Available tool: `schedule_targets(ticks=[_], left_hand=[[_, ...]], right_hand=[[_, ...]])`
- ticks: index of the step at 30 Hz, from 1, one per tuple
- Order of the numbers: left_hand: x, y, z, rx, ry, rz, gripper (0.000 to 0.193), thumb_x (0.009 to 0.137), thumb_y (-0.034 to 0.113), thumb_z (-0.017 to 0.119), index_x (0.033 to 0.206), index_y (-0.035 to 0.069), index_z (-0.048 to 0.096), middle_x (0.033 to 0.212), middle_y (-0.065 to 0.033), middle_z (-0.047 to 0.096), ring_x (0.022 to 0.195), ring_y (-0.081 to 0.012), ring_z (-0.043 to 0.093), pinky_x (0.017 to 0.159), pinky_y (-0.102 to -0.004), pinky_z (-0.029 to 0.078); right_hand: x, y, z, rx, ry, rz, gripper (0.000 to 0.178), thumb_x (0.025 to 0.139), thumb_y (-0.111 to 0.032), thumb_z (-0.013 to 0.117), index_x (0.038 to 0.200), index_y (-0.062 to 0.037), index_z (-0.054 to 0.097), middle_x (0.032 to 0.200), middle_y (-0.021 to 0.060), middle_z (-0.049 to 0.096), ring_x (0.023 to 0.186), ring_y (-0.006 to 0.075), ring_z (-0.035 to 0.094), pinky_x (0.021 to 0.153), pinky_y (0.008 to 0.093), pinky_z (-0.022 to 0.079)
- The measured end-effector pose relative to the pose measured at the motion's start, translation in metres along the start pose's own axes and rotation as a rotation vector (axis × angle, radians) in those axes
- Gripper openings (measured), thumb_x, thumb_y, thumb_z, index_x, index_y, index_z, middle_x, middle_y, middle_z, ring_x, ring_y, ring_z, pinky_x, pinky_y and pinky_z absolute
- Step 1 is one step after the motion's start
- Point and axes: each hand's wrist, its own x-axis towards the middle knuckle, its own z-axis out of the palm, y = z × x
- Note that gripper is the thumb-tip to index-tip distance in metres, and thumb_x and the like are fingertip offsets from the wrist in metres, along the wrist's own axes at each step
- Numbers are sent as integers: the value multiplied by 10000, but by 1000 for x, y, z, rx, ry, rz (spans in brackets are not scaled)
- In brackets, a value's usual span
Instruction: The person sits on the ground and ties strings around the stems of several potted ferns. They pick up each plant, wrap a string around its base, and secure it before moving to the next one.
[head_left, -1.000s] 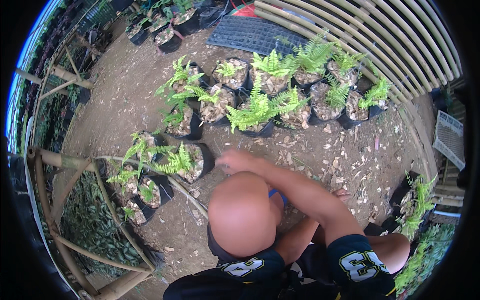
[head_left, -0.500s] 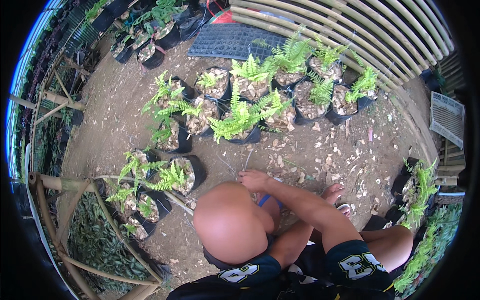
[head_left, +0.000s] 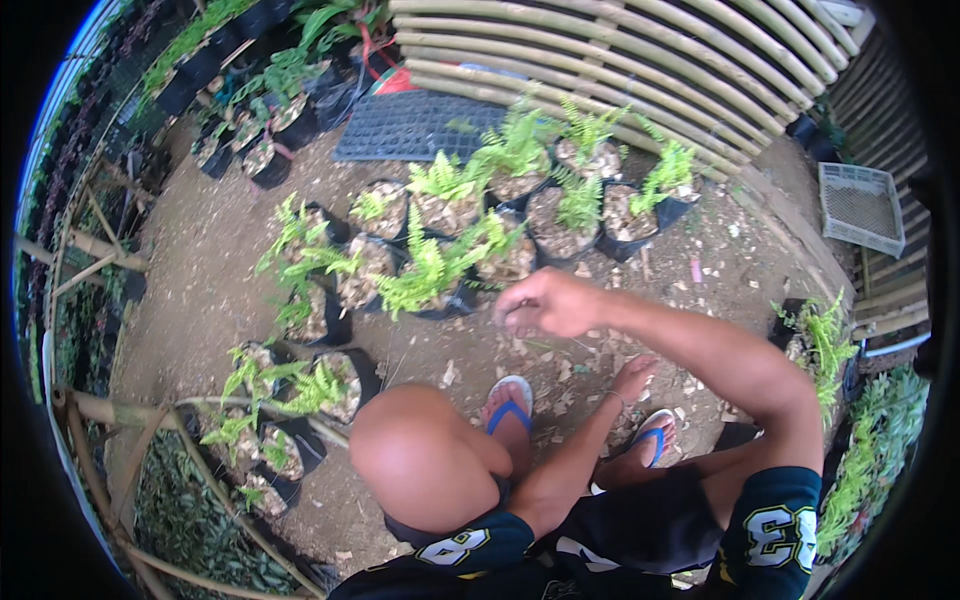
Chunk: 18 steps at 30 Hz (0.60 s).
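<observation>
My right hand [head_left: 552, 302] is raised over the soil, just below the front row of potted ferns. Its fingers curl inward and look slightly blurred; anything in them is too small to make out. Low between the ferns and my feet, my left hand [head_left: 634, 377] has its fingers drawn together over the chip-strewn ground, and their contents cannot be made out. A bright green fern [head_left: 432, 275] in a black grow bag is the plant nearest my right hand. Beside it stands another fern bag [head_left: 505, 262] filled with pale chips.
My feet in blue-strapped flip-flops [head_left: 512, 402] stand on the soil. More bagged ferns [head_left: 325, 385] are at left. A black seedling tray [head_left: 415, 128] lies behind the ferns, near a bamboo slat structure [head_left: 620, 70]. A plastic crate [head_left: 862, 208] sits at far right; bamboo railing [head_left: 150, 445] at lower left.
My right hand has lifted away from beside my left knee, moving forward and right. My left hand has shifted slightly. The view has turned, and both feet now show more fully.
</observation>
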Motion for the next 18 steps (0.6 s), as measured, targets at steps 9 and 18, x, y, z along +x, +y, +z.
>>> schedule_targets(ticks=[9, 18], left_hand=[[37, 76, -45, 7, 282, -262, 368, 978, 388, 650, 1068, 52, 771, 947, -10, 735, 830, -148, 608, 764, -316, 477], [28, 263, -24, -141, 8, 348, 373, 1021, 226, 688, 1325, 11, 658, 1173, -57, 732, 1027, -113, 654, 873, -274, 508]], right_hand=[[-175, 1, -98, 171, 288, 365, 174, 1040, -158, 638, 1166, -61, 709, 977, 52, 754, 842, 168, 751, 652, 318, 590], [-229, 66, -84, 350, 502, 407, 214, 1044, -185, 635, 1210, -74, 712, 998, 85, 746, 833, 213, 773, 635, 304, 600]])
